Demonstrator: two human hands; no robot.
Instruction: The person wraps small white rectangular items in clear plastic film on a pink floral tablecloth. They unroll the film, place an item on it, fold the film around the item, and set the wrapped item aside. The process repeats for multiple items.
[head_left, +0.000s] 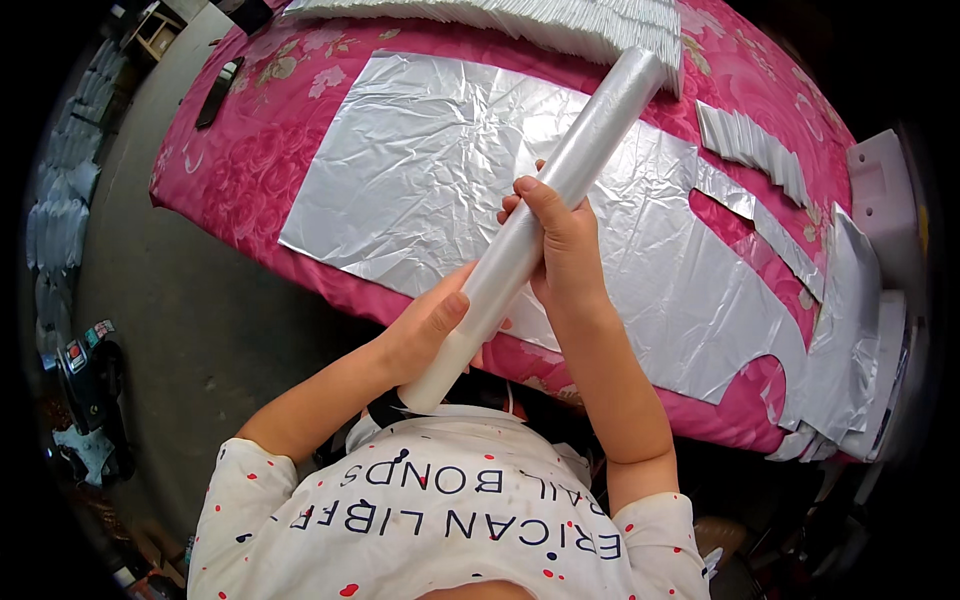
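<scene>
Two hands held one long, shiny roll (545,205) of clear plastic. The left hand (430,325) wrapped its low end; the right hand (565,250) gripped its middle. Under them lay one flat, crinkly silver sheet (440,170) on a pink flowery tabletop (250,140).

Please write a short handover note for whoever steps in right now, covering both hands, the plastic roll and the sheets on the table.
Left hand: wrapped around the lower end of the plastic roll, near the body.
Right hand: gripping the roll at its middle, fingers over the top.
The roll is held tilted over the table's near edge, its upper end toward the stack of folded white pieces.
A cut silvery plastic sheet lies flat on the pink flowered cloth; a smaller stack and loose cut pieces lie at the right.
Done: one sheet spread flat, pieces stacked.
Left: the roll is in hand, not set down.
</scene>
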